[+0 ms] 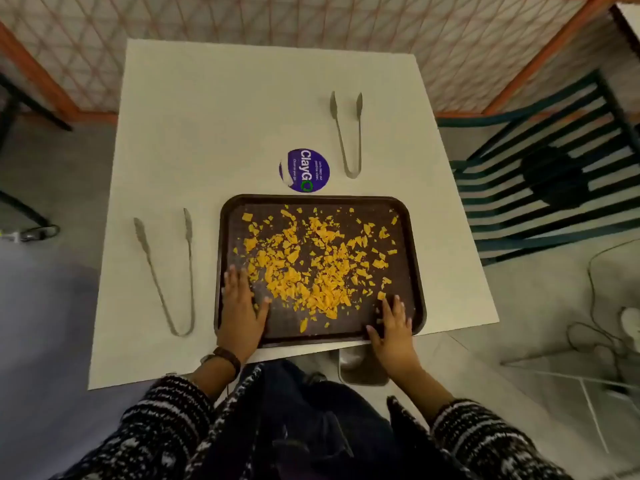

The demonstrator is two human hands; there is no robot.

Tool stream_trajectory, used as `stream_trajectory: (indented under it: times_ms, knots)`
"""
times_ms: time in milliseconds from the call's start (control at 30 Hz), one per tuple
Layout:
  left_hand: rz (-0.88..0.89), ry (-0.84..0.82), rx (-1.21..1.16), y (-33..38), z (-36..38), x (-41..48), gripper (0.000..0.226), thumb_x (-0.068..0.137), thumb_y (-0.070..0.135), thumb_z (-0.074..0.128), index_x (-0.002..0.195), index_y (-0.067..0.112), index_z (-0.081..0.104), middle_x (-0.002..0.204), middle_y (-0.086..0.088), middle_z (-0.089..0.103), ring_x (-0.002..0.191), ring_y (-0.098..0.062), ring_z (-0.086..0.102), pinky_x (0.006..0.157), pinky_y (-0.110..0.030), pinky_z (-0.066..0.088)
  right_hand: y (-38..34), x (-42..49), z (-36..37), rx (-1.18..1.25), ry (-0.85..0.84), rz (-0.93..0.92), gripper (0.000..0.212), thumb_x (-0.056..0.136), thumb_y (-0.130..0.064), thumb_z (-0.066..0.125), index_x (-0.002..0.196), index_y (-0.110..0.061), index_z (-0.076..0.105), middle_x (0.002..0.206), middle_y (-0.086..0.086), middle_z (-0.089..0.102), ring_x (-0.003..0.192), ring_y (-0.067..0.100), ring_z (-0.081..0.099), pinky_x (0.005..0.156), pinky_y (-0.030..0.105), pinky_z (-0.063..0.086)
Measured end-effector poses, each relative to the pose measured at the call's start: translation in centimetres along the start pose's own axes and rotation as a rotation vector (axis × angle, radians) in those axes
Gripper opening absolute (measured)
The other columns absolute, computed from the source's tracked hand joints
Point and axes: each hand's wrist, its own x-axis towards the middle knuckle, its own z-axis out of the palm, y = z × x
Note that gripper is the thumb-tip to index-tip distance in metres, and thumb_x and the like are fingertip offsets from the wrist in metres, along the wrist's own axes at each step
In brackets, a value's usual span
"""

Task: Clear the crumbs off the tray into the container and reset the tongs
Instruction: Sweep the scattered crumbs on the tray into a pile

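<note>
A dark brown tray (412, 258) sits at the near edge of the white table (221, 133), strewn with several orange crumbs (311, 268). My left hand (242, 306) lies flat on the tray's near left part, fingers straight. My right hand (393, 327) rests flat on the tray's near right corner. One pair of metal tongs (166, 271) lies on the table left of the tray. A second pair of tongs (348, 133) lies beyond the tray at the right. A metal container (360, 368) shows below the table's near edge, partly hidden by my right wrist.
A round purple sticker (304, 170) is on the table just beyond the tray. A dark green slatted chair (547, 174) stands to the right. An orange-framed mesh fence (311, 26) runs behind the table. Cables (595, 334) lie on the floor at right.
</note>
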Motion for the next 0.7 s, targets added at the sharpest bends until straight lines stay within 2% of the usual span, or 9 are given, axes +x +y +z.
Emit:
stream_trajectory:
  times_ms: [67,267,400,567,633,700]
  knots:
    - [0.024,0.004,0.062,-0.5,0.1,0.9,0.075,0.094,0.032,0.045,0.148,0.01,-0.001,0.157,-0.007,-0.011,0.143,-0.019,-0.013,0.114,-0.032,0.0,0.1,0.5,0.3,-0.049,0.063,0.02,0.071,0.095,-0.033,0.048,0.15,-0.011,0.009,0.159,0.011,0.0,0.147,0.028,-0.002,0.116,0.039,-0.008]
    - [0.029,-0.041,0.146,-1.3,1.1,0.9,0.077,0.094,0.036,0.043,0.146,0.005,-0.004,0.155,-0.011,-0.013,0.14,-0.017,-0.015,0.117,-0.036,-0.002,0.6,0.6,0.8,-0.11,0.035,0.001,0.073,0.096,-0.037,0.043,0.15,-0.014,0.0,0.159,0.006,-0.007,0.143,0.017,-0.014,0.114,0.035,-0.011]
    - [0.012,-0.033,0.227,-1.5,1.9,0.7,0.079,0.09,0.054,0.02,0.145,0.004,-0.006,0.155,-0.015,-0.009,0.143,-0.021,-0.009,0.117,-0.037,-0.002,0.6,1.0,0.9,-0.132,0.012,0.001,0.073,0.096,-0.038,0.042,0.149,-0.015,-0.003,0.158,0.004,-0.01,0.14,0.014,-0.018,0.115,0.036,-0.009]
    - [-0.089,-0.01,0.15,-0.2,2.7,1.0,0.08,0.086,0.055,0.017,0.146,0.005,-0.004,0.155,-0.012,-0.009,0.144,-0.025,-0.006,0.117,-0.04,-0.003,0.6,2.3,0.1,-0.157,-0.018,-0.023,0.075,0.095,-0.036,0.045,0.149,-0.011,-0.001,0.158,0.005,-0.008,0.145,0.02,-0.012,0.115,0.035,-0.008]
    - [-0.049,-0.063,0.083,0.6,3.3,0.8,0.079,0.086,0.057,0.018,0.145,0.012,-0.012,0.152,-0.005,-0.02,0.143,-0.021,-0.016,0.116,-0.038,-0.009,0.6,2.5,0.1,-0.179,-0.028,-0.028,0.075,0.095,-0.037,0.044,0.149,-0.011,-0.001,0.158,0.006,-0.008,0.144,0.02,-0.013,0.116,0.036,-0.007]
    - [0.023,-0.131,-0.039,1.8,3.8,0.5,0.077,0.09,0.054,0.028,0.142,0.022,-0.019,0.15,0.001,-0.029,0.14,-0.017,-0.024,0.115,-0.037,-0.009,0.6,2.6,0.2,-0.18,-0.022,-0.019,0.075,0.095,-0.037,0.045,0.149,-0.01,0.001,0.158,0.007,-0.006,0.145,0.022,-0.01,0.117,0.039,-0.004]
